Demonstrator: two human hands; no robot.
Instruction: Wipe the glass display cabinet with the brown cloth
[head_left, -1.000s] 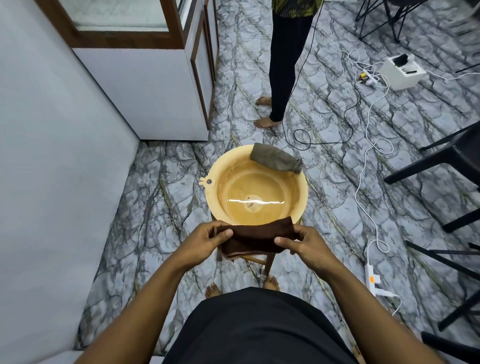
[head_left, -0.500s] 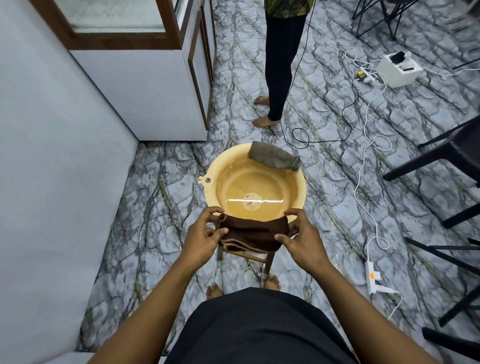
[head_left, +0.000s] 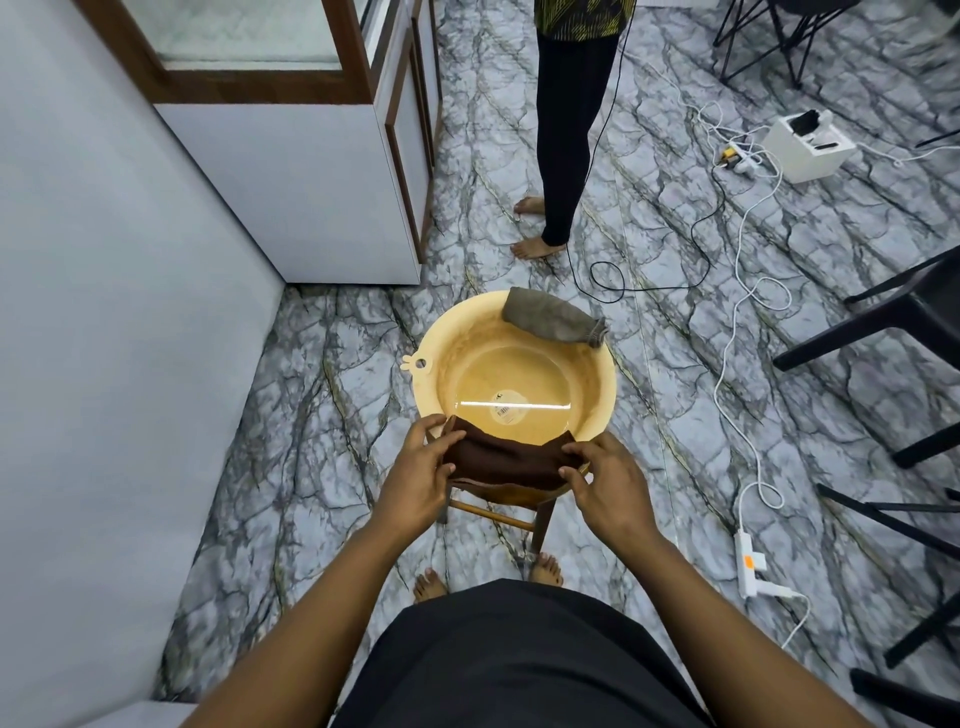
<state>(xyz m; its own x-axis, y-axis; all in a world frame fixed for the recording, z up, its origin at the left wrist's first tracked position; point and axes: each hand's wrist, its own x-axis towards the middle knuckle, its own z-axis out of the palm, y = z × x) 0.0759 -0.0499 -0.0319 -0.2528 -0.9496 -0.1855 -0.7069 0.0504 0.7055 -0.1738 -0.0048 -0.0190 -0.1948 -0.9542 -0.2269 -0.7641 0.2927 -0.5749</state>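
Holding cloth (head_left: 506, 457) folded over near rim of basin (head_left: 452, 343), left hand (head_left: 421, 467) and right hand (head_left: 605, 480) each pinching one end. Cabinet (head_left: 291, 156) standing well apart, far left; wiping looking not yet begun.

Nothing legible — the sticker (head_left: 506, 410) in the basin (head_left: 609, 375) is too small.
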